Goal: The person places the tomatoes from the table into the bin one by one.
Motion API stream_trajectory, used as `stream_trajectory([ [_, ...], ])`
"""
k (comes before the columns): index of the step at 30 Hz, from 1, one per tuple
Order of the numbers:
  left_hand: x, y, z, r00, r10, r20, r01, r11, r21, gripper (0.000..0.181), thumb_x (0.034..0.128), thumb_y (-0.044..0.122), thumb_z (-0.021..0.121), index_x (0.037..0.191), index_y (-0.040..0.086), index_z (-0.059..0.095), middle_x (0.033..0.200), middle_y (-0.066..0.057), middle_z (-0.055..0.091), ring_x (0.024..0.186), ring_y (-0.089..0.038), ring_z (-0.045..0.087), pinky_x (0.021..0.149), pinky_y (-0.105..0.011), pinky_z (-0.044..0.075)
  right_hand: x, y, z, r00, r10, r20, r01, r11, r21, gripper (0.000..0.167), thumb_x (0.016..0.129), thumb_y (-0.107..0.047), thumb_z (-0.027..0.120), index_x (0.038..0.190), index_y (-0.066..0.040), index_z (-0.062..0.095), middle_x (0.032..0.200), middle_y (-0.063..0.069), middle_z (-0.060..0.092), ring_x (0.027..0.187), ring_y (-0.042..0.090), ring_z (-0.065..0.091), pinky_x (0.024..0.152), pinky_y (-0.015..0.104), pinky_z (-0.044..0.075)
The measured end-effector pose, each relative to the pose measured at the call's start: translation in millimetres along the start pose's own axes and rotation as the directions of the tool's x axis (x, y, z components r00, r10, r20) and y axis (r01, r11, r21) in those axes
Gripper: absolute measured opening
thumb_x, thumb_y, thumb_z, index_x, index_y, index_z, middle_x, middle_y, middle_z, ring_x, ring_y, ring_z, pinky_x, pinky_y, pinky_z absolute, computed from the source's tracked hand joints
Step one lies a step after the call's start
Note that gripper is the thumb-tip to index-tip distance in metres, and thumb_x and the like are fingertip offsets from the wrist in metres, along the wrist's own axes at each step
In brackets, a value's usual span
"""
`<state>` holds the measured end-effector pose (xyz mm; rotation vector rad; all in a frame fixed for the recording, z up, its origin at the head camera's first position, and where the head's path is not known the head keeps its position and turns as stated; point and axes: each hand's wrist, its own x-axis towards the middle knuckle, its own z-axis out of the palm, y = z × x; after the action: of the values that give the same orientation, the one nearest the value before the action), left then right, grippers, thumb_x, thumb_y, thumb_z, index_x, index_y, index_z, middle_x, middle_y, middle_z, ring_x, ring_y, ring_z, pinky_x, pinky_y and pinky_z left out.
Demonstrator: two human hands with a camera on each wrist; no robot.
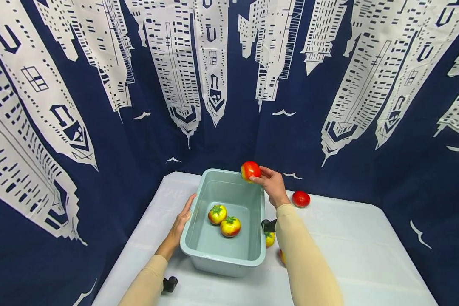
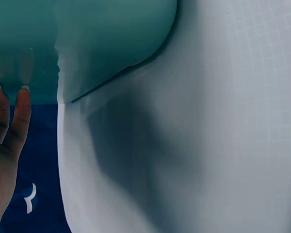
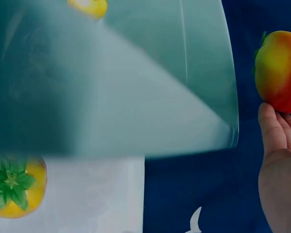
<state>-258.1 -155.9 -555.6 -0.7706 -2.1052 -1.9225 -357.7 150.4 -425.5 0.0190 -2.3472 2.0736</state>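
My right hand [image 1: 272, 183] grips a red and yellow tomato [image 1: 250, 171] over the far right corner of a grey-green bin [image 1: 223, 259]. In the right wrist view the same tomato [image 3: 277, 70] shows in the fingers of that hand [image 3: 281, 170], beside the bin wall. Two yellow-red tomatoes, one [image 1: 217, 214] touching the other [image 1: 230, 226], lie on the bin's floor. Against the bin's left side rests my left hand [image 1: 180, 222], fingers extended; in the left wrist view its fingertips [image 2: 23, 90] touch the outer wall.
A red tomato [image 1: 301, 199] lies on the white table [image 1: 352, 242] at the back right. Right of the bin sit a yellow tomato [image 1: 269, 239] and another one [image 1: 282, 257], partly hidden by my right sleeve. A dark blue curtain [image 1: 229, 144] with white buildings hangs behind.
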Motion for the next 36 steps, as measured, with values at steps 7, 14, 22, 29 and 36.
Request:
stream_trajectory([
  [7,-0.5,-4.2,-0.5,1.0,-0.013,-0.009,0.013,1.0,0.016,0.061,0.097,0.019,0.022,0.157,0.01,0.015,0.163,-0.018,0.013,0.143,0.004,0.018,0.11,-0.007,0.015,-5.2,-10,17,1.0,0.005,0.023,-0.005,1.0,0.001,0.065,0.081,-0.008,0.076,0.14,-0.002,0.049,0.141,0.016,0.055,0.128,0.027,0.054,0.108,0.037,0.041],
  [14,-0.8,-2.4,-0.4,1.0,-0.015,-0.01,0.015,1.0,0.009,0.061,0.0969,0.02,0.022,0.157,0.01,0.016,0.163,-0.018,0.014,0.142,0.006,0.02,0.109,-0.007,0.017,-4.7,-9,31,0.999,0.015,0.043,-0.015,1.0,0.004,0.065,0.08,-0.005,0.076,0.14,-0.002,0.051,0.141,0.016,0.055,0.127,0.027,0.055,0.107,0.037,0.042],
  [22,-0.7,-5.7,0.4,1.0,-0.029,-0.009,0.03,0.999,0.015,0.061,0.0967,0.02,0.022,0.157,0.012,0.016,0.163,-0.017,0.013,0.141,0.007,0.019,0.109,-0.006,0.016,-4.6,-4,35,0.999,0.017,0.036,-0.016,1.0,-0.008,0.065,0.078,-0.006,0.078,0.138,-0.003,0.052,0.14,0.016,0.056,0.127,0.027,0.055,0.107,0.037,0.042],
  [29,-1.0,-5.4,0.8,1.0,-0.025,-0.011,0.026,0.999,0.019,0.061,0.0968,0.018,0.022,0.157,0.01,0.015,0.163,-0.018,0.012,0.142,0.007,0.018,0.109,-0.006,0.015,-3.3,-1,34,0.999,0.031,0.015,-0.031,0.999,-0.011,0.068,0.077,-0.001,0.077,0.139,-0.001,0.05,0.141,0.017,0.055,0.128,0.027,0.054,0.108,0.037,0.042],
  [36,-0.2,-4.9,-0.1,1.0,0.005,-0.006,-0.005,1.0,0.01,0.061,0.0965,0.017,0.022,0.156,0.007,0.015,0.162,-0.021,0.012,0.143,0.003,0.019,0.11,-0.007,0.015,-5.2,-1,31,1.0,-0.002,0.019,0.002,1.0,0.03,0.067,0.08,-0.002,0.074,0.142,-0.001,0.048,0.145,0.014,0.051,0.132,0.025,0.051,0.109,0.037,0.04],
])
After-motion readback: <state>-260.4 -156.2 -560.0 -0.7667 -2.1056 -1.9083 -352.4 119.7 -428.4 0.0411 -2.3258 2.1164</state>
